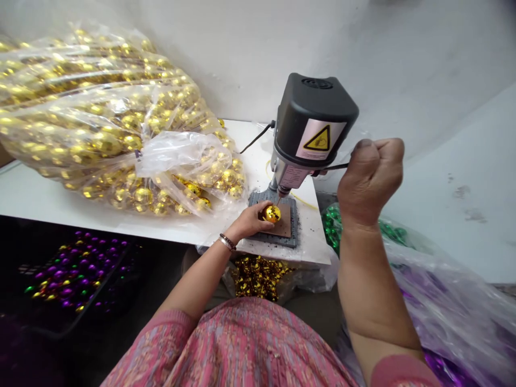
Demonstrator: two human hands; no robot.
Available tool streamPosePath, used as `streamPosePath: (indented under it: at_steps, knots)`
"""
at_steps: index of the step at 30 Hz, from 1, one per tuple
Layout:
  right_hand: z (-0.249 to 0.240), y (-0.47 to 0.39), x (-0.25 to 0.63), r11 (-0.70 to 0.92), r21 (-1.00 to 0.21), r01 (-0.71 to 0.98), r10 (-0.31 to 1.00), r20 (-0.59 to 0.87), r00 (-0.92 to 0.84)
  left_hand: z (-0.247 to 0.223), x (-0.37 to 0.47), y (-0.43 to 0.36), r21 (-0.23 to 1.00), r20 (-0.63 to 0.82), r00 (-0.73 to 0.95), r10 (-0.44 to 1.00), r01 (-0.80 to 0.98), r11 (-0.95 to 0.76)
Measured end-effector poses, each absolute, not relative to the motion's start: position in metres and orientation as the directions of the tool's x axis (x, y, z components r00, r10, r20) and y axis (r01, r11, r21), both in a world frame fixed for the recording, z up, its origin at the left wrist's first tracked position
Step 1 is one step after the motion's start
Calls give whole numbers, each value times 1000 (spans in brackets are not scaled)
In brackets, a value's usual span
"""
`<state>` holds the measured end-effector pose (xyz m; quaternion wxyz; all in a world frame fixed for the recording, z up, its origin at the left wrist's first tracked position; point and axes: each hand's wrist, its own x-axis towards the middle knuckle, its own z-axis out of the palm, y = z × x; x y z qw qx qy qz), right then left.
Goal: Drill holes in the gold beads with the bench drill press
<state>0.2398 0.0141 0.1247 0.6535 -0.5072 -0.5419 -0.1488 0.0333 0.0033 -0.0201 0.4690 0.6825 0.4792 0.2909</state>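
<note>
A black and grey drill press [316,115] with a yellow warning label stands at the table's right end. Between the thumb and fingers of my left hand [258,219] is a shiny gold ball [272,214], held over the brown board [285,220] on the drill's grey base [294,236]. The thin drill bit points down close beside the top of the ball; whether they touch I cannot tell. My right hand [371,174] is closed around the end of the drill's lever [336,167], raised to the right of the motor housing.
A big clear bag of gold balls [100,129] covers much of the white table [141,228]. Gold pieces [260,277] lie below the table's front edge. A dark crate of coloured balls [76,269] is lower left. Bags with green [332,228] and purple items [451,322] are at right.
</note>
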Motion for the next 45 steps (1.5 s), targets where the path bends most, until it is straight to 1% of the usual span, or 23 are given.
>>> streamPosePath:
  at_steps: [2,4,6,7,9,11,12,13,14,16,18,21,24,28,34,36,39,40,42,44,45]
  knots:
    - [125,16,241,444,-501,743,349,860,371,-17,18,-8,906,-12,451,892,382,-181]
    - [120,16,242,453,-493,743,334,866,372,-12,-1,-21,869,3,534,845,416,-266]
    - [115,17,244,472,-480,739,317,875,366,-4,-23,-30,823,-21,540,841,487,-292]
    - [112,18,245,481,-473,739,305,880,365,0,-33,-31,791,-29,494,869,543,-282]
    - [109,19,247,493,-460,739,288,887,360,9,-53,-28,682,17,317,948,690,-243]
    - [108,20,247,493,-455,741,276,890,363,18,-68,-18,492,127,113,985,855,-162]
    - [108,19,246,491,-454,743,275,890,362,23,-74,-12,382,144,37,989,920,-90]
    - [108,18,246,490,-455,744,276,890,362,27,-79,-6,274,118,-30,993,962,-3]
    - [108,17,245,490,-456,743,277,889,364,30,-82,-1,176,59,-87,994,982,75]
    - [108,13,243,497,-464,733,292,885,362,35,-83,3,36,-76,-160,984,986,163]
    - [108,10,241,506,-473,722,307,880,362,36,-79,2,-16,-151,-172,973,985,172]
    - [108,7,240,512,-472,718,309,881,358,31,-72,-5,-27,-138,-183,973,983,181]
    - [107,6,238,508,-477,717,326,877,352,24,-70,-11,-9,-120,-248,961,968,249]
    - [107,4,236,501,-505,703,350,861,369,16,-74,-13,100,-147,-291,945,946,307]
    - [107,2,234,516,-521,680,350,853,388,-1,-83,-4,333,-88,-291,953,893,303]
    - [106,2,234,506,-513,693,348,857,381,-5,-86,-1,364,-88,-281,956,884,294]
    - [105,2,234,516,-490,703,325,871,369,-5,-86,-3,419,-69,-220,973,879,228]
    - [105,3,234,521,-482,704,315,876,366,-4,-85,-6,465,-40,-195,980,864,191]
    - [104,3,233,525,-468,711,300,883,359,1,-80,-13,602,27,-156,987,791,109]
    - [104,3,233,528,-460,714,290,888,358,7,-72,-19,787,53,-141,989,615,45]
    - [104,3,233,535,-455,712,284,891,355,9,-66,-21,877,37,-134,990,480,32]
